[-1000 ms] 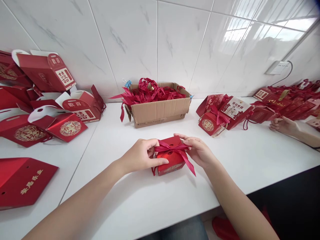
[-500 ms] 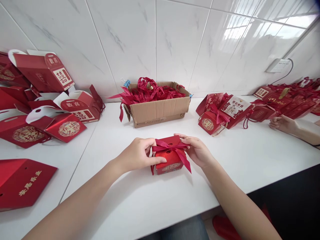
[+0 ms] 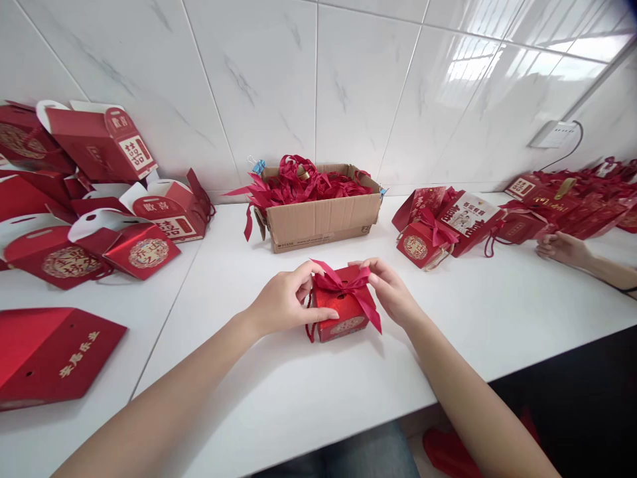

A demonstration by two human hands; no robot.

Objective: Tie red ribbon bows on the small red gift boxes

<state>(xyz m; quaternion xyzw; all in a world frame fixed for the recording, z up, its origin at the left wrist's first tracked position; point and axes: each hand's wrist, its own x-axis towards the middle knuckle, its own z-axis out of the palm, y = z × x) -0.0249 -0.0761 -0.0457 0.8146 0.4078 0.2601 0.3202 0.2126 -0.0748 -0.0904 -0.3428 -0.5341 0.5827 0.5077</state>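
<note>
A small red gift box (image 3: 343,312) with a gold round print sits on the white table in front of me. Across its top lies a tied dark red ribbon bow (image 3: 344,288), one tail hanging over the front right edge. My left hand (image 3: 286,299) grips the left side, its thumb on the box front and its fingertips at the left ribbon loop. On the other side, my right hand (image 3: 391,292) pinches the right ribbon loop near the box's back corner. A twisted red cord (image 3: 310,322) hangs at the box's left side.
Behind stands a cardboard box (image 3: 323,222) full of red ribbons. Several red gift boxes (image 3: 104,143) are piled at left, with a larger red box (image 3: 54,358) nearer. Finished bow boxes (image 3: 423,245) stand at right, beside another person's hand (image 3: 565,249).
Both hands have lifted and spread the bow's loops, which now stand higher above the box. The view has shifted slightly, so surrounding things appear a little farther right.
</note>
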